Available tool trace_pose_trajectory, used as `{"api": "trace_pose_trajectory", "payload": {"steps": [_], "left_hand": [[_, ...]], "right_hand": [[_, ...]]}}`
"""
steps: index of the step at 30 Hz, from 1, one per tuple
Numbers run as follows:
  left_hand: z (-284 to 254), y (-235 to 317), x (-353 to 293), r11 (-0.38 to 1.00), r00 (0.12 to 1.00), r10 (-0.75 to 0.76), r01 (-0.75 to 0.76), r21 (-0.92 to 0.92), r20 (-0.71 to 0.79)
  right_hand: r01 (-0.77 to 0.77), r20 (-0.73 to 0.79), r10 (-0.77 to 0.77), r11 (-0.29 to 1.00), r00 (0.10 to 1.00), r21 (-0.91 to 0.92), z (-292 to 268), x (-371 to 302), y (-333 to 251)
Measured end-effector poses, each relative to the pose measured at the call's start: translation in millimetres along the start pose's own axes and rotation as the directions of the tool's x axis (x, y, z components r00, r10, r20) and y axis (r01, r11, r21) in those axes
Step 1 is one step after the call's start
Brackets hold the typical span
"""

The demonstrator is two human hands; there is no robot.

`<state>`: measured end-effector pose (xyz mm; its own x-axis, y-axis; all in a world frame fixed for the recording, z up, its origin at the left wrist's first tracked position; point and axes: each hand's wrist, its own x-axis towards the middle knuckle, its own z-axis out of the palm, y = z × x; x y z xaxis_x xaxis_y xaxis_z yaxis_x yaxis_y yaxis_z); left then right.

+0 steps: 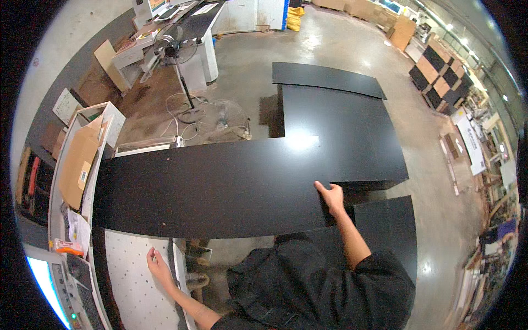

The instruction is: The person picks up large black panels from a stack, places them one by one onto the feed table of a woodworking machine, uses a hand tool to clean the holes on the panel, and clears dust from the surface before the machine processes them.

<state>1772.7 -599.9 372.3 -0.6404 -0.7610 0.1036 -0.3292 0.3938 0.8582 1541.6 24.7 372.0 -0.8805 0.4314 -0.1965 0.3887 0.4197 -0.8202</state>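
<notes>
The right hand (pixel 331 198) grips the right end of a long black panel (pixel 209 187), fingers wrapped over its edge. The panel lies flat and crosswise in front of the person, its left end near an open cabinet holding cardboard (pixel 82 159). The left hand (pixel 158 268) rests open, fingers spread, on a white perforated tabletop (pixel 132 275) just below the panel's near edge, holding nothing. Beyond the panel sits a stack of black boards (pixel 341 126) on the concrete floor (pixel 330 44). A pedestal fan (pixel 176 49) stands at upper left.
</notes>
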Motion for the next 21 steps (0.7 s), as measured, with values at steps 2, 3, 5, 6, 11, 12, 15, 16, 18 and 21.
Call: {"api": "trace_pose_trajectory", "payload": {"steps": [2, 3, 5, 6, 11, 12, 15, 16, 18, 21], "left_hand": [[14.8, 20.3, 20.5, 0.999, 1.0, -0.004, 0.004, 0.052, 0.012], [23.8, 36.2, 31.0, 0.99, 0.998, 0.041, -0.048, 0.131, 0.053], [41.2, 67.5, 47.8, 0.949, 0.984, 0.108, -0.145, 0.28, 0.144], [48.5, 85.3, 54.5, 0.931, 0.981, 0.058, -0.12, 0.345, 0.185], [86.9, 92.5, 97.4, 0.833, 0.969, -0.093, -0.049, 0.551, 0.228], [85.1, 81.2, 107.7, 0.824, 0.968, -0.102, -0.048, 0.564, 0.231], [68.9, 60.4, 126.1, 0.813, 0.966, -0.179, 0.039, 0.581, 0.186], [71.4, 54.0, 140.9, 0.812, 0.962, -0.2, 0.057, 0.581, 0.184], [63.5, 45.5, 166.1, 0.766, 0.968, -0.193, 0.048, 0.641, 0.158], [31.5, 30.8, 188.5, 0.688, 0.966, -0.253, 0.137, 0.712, 0.059]], "right_hand": [[-0.045, -0.034, 0.043, 0.997, 0.999, -0.062, -15.0, 34.3, 6.1], [-0.037, -0.122, 0.021, 0.99, 0.992, -0.135, -21.6, 55.1, 18.2], [-0.085, -0.031, 0.082, 0.99, 0.996, -0.111, -43.1, 95.3, 24.5], [-0.089, -0.042, 0.084, 0.983, 0.996, -0.157, -52.6, 105.0, 10.1], [-0.064, -0.037, 0.056, 0.967, 0.998, -0.246, -97.3, 188.0, 40.7], [-0.057, -0.05, 0.045, 0.958, 0.998, -0.28, -101.0, 204.1, 49.4], [-0.1, 0.009, 0.106, 0.962, 0.994, -0.253, -124.4, 210.7, 5.2], [-0.086, -0.047, 0.075, 0.957, 0.996, -0.279, -133.0, 232.3, 49.6], [-0.056, -0.042, 0.047, 0.971, 0.998, -0.231, -141.0, 246.4, 89.3], [-0.185, 0.001, 0.19, 0.958, 0.982, -0.219, -141.9, 264.4, 128.1]]}}
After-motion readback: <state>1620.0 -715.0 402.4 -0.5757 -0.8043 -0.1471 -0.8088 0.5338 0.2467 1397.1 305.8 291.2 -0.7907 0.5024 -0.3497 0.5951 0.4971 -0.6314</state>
